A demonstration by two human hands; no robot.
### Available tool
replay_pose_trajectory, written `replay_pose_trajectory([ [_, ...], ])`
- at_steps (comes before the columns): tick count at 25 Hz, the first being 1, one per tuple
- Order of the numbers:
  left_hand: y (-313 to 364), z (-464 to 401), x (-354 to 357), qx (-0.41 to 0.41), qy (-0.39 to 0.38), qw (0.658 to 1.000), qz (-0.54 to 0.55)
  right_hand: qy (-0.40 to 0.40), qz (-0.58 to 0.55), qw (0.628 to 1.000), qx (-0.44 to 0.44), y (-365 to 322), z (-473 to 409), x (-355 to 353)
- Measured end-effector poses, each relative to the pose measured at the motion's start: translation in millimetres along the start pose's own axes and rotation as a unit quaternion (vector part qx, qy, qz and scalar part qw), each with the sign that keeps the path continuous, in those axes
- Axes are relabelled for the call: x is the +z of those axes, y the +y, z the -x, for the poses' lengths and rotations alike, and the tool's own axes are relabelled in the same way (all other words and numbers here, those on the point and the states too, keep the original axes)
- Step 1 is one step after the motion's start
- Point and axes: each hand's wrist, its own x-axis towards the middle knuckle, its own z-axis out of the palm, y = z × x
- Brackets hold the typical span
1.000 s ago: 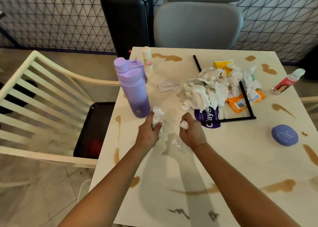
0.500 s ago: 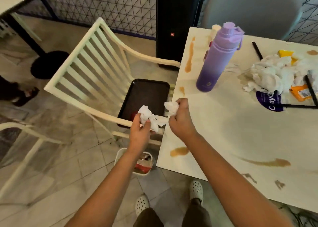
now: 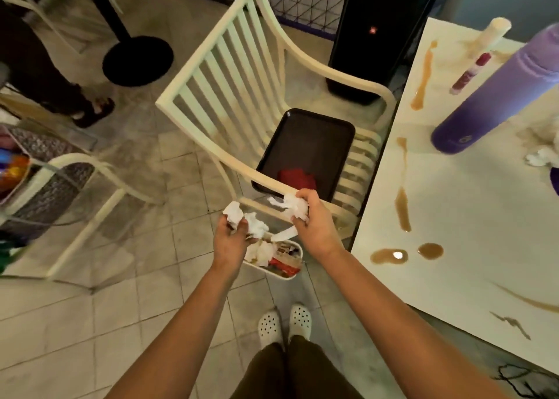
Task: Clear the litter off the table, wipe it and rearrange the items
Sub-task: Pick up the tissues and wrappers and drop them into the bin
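My left hand (image 3: 231, 241) grips a crumpled white tissue (image 3: 234, 214) above a small white bin (image 3: 290, 274) on the floor. A second wad (image 3: 255, 226) hangs just off its fingers. My right hand (image 3: 313, 220) holds another crumpled tissue (image 3: 292, 205) a little higher, beside the bin. The bin holds tissues and red wrappers. The white table (image 3: 472, 217) lies to the right, streaked with brown spills (image 3: 402, 208). A purple bottle (image 3: 490, 96) stands on it, with more tissue (image 3: 541, 156) at the right edge.
A cream slatted chair (image 3: 230, 74) stands left of the table with a black tray (image 3: 305, 144) and a red cloth (image 3: 298, 179) on its seat. A black speaker (image 3: 372, 35) is behind it. Another person's legs (image 3: 45, 65) are at far left. A small tube (image 3: 481, 56) lies on the table.
Both hands have carried the tissues from the table edge down and left to over the floor bin. My view has swung down toward the floor.
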Motion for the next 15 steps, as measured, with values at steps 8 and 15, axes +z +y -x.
replay_pose_trajectory([
  [8, -61, -29, -30, -0.090, 0.083, 0.992, 0.027, -0.020, -0.026, 0.999, 0.038, 58, -18, 66],
  [15, -128, -83, -49, -0.110, 0.085, 0.988, -0.063, 0.051, -0.059, 0.986, 0.145, 131, -51, 133],
])
